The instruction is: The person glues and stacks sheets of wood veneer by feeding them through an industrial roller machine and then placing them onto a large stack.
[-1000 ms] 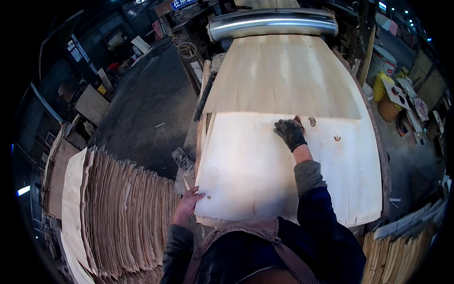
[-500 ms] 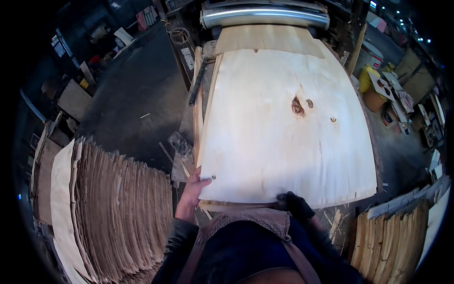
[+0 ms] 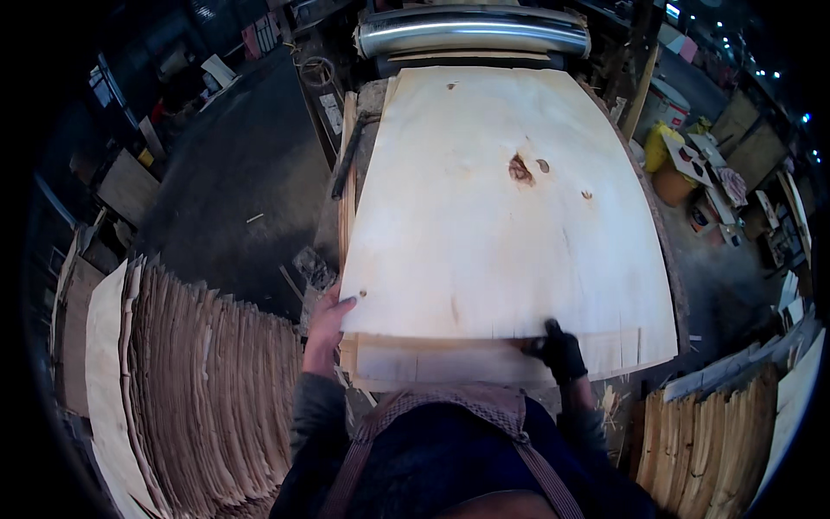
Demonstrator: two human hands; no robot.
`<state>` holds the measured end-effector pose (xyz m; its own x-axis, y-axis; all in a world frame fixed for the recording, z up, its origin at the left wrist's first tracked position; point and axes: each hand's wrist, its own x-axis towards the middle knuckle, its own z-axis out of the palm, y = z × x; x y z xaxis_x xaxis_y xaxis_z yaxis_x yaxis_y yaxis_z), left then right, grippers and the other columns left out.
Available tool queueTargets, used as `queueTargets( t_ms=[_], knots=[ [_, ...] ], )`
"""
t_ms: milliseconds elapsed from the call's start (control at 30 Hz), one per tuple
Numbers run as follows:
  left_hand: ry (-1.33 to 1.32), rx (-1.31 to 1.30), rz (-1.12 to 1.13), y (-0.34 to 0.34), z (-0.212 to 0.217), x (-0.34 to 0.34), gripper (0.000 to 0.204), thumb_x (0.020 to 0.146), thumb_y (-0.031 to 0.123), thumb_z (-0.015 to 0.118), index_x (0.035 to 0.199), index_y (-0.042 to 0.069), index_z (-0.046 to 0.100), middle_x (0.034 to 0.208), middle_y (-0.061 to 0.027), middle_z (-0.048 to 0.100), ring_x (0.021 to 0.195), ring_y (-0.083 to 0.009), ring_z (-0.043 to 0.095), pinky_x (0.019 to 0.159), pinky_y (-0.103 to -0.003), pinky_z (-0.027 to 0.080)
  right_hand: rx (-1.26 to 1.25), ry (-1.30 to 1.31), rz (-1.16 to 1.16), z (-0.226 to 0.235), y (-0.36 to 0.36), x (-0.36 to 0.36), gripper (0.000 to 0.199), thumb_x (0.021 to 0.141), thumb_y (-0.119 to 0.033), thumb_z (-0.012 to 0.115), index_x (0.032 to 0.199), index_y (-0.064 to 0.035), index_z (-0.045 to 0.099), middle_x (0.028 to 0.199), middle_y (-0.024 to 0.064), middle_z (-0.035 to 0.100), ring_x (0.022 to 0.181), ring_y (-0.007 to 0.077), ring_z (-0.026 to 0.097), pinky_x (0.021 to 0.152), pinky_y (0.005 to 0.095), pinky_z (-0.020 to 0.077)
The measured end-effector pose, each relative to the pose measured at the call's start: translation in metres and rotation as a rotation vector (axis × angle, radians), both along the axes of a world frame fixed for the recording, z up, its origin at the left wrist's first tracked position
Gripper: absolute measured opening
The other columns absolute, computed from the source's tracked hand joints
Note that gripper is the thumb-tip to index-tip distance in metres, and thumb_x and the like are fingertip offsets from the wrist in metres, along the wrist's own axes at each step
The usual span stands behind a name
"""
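Observation:
A large pale wood veneer sheet (image 3: 458, 208) with dark knots lies on a machine bed, its far edge close to a shiny metal roller (image 3: 475, 38). My bare left hand (image 3: 325, 324) grips the sheet's near left corner, thumb on top and fingers hidden beneath. On the near edge, right of the middle, my right hand (image 3: 560, 353) in a dark glove pinches the sheet, its thumb over the edge. Below that edge, more veneer sheets (image 3: 415, 359) show in a strip.
Stacked brown veneer (image 3: 216, 381) stands at the lower left, and upright wood pieces (image 3: 705, 432) at the lower right. A dark bar (image 3: 348, 160) lies left of the bed. Buckets and a yellow bag (image 3: 657, 147) sit on the floor at right.
Both hands have pushed the top sheet away from me toward the roller. Its near edge has uncovered the sheets below. The tan sheet ahead has mostly passed into the roller.

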<state>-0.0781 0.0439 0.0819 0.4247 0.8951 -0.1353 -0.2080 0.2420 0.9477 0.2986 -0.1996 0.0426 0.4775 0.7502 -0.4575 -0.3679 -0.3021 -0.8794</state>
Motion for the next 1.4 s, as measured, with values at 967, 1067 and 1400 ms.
queueTargets(
  t_ms=[967, 1067, 1400],
  knots=[
    [0.316, -0.073, 0.187, -0.057, -0.025, -0.001, 0.047, 0.074, -0.011, 0.053, 0.120, -0.001, 0.049, 0.111, -0.0136, 0.057, 0.098, -0.0215, 0.057, 0.084, -0.031, 0.047, 0.250, 0.675, 0.411, -0.028, 0.100, -0.015, 0.035, 0.090, -0.021, 0.051, 0.121, -0.0046, 0.046, 0.111, 0.0214, 0.056, 0.103, 0.0372, 0.056, 0.089, 0.0502, 0.0466],
    [0.244, -0.103, 0.154, -0.063, 0.001, 0.000, 0.047, 0.073, -0.014, 0.050, 0.118, -0.002, 0.050, 0.107, -0.0136, 0.058, 0.094, -0.0209, 0.058, 0.083, -0.030, 0.048, 0.285, 0.844, 0.493, -0.020, 0.028, -0.032, 0.035, 0.092, -0.024, 0.048, 0.121, -0.0031, 0.046, 0.118, 0.0240, 0.053, 0.103, 0.0395, 0.056, 0.090, 0.0495, 0.0455],
    [-0.098, -0.097, 0.131, -0.057, 0.044, -0.015, 0.057, 0.068, -0.017, 0.045, 0.123, -0.002, 0.048, 0.110, -0.0209, 0.060, 0.098, -0.0273, 0.061, 0.084, -0.036, 0.051, -0.033, 0.712, 0.100, -0.038, -0.095, -0.015, 0.035, 0.090, -0.037, 0.053, 0.090, -0.0020, 0.056, 0.071, 0.0090, 0.061, 0.066, 0.0230, 0.063, 0.059, 0.0375, 0.0534]
  ],
)
